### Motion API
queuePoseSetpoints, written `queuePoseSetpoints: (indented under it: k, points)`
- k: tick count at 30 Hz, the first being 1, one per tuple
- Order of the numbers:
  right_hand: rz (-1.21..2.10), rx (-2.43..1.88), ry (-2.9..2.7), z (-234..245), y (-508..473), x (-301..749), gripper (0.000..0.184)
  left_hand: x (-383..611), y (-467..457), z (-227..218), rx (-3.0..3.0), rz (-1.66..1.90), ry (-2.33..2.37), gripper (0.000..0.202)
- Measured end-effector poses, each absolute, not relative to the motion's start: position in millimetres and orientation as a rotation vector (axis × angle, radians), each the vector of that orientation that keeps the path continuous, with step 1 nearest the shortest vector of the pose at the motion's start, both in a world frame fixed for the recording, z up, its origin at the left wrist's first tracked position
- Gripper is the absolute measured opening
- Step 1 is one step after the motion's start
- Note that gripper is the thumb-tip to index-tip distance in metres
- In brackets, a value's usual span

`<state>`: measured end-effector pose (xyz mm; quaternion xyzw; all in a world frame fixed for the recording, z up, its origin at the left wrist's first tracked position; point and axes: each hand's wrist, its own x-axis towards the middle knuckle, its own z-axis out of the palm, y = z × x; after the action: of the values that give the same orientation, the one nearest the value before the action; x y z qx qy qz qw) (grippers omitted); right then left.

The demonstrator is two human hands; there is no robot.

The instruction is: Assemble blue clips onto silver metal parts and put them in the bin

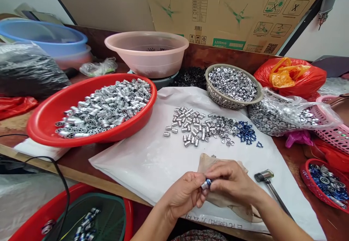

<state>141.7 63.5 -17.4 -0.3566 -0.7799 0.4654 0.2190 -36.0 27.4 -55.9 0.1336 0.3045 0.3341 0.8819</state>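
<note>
My left hand and my right hand pinch a small silver cylinder with blue parts between their fingertips. A tan cloth lies under and around my right hand, on a white sheet. To the right of that hand rests a small hammer with a metal head. Beyond my hands, loose silver cylinders and small silver rings lie scattered on the sheet, with blue pieces at their right.
A red basin of silver cylinders stands left of the sheet. Behind are a pink basin and a woven basket of silver rings. A red basket of blue parts sits at right; a red tub sits low at front left.
</note>
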Motion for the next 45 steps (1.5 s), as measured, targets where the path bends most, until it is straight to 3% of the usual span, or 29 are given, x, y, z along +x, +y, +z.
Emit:
queuePoseSetpoints:
  k: [4, 8, 13, 20, 38, 45]
  points:
    - [0.774, -1.253, -2.38, -28, 125, 120, 0.02, -36, 27, -48, 0.134, 0.872, 0.656, 0.033]
    - [0.63, -1.363, -2.356, -43, 165, 98, 0.019, -35, 32, -37, 0.058, 0.94, 0.667, 0.035]
    - [0.625, -1.406, -2.202, -39, 130, 116, 0.024, -33, 38, -39, 0.06, 1.018, 0.69, 0.038]
    - [1.151, -1.365, -1.629, -26, 44, 149, 0.021, -15, 39, -42, 0.203, 1.0, 0.662, 0.029]
    - [1.002, -1.293, -1.869, -3, 40, 153, 0.015, -13, 30, -38, 0.33, 0.911, 0.732, 0.029]
    - [0.755, -1.218, -1.872, -16, 32, 148, 0.016, -13, 32, -38, 0.326, 0.89, 0.79, 0.032]
